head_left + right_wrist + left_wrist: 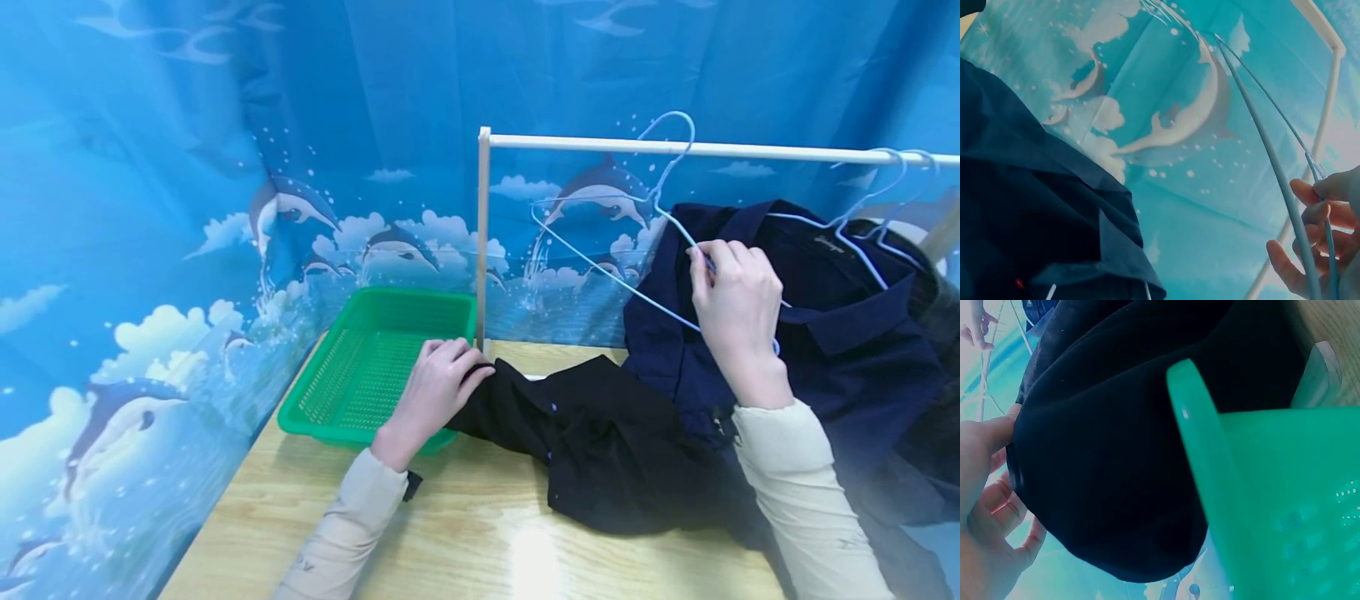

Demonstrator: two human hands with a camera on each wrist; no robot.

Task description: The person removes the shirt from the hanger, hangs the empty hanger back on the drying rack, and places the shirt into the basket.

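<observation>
Black button-front garment (622, 467), blue buttons: lies rumpled at 5 o'clock in the head view, on wood-grain table (465, 533), one end raised toward 7 o'clock. Probably light, limp and soft, apt to fold and slip, hardly fragile; best taken by a doubled edge or seam, not by loose middle cloth. Left hand (435, 396), 7 o'clock: thumb and fingers pinched together on the raised edge, only cloth between. Blue wire hanger (658, 197), 2 o'clock: likely very light, springy, smooth enough to turn in the grip; best taken by shoulder or neck. Right hand (738, 308), 3 o'clock: thumb and fingers curled round one sloping shoulder wire. Hook at white rail (570, 144); unclear whether bearing on it. Green plastic basket (420, 308), 8 o'clock: rigid-looking, rimmed, slotted walls; only perforated floor seen within; just beside the pinched end. Navy collared shirt (862, 383), toward 3 o'clock: hung below the rail, partly behind the right hand.
</observation>
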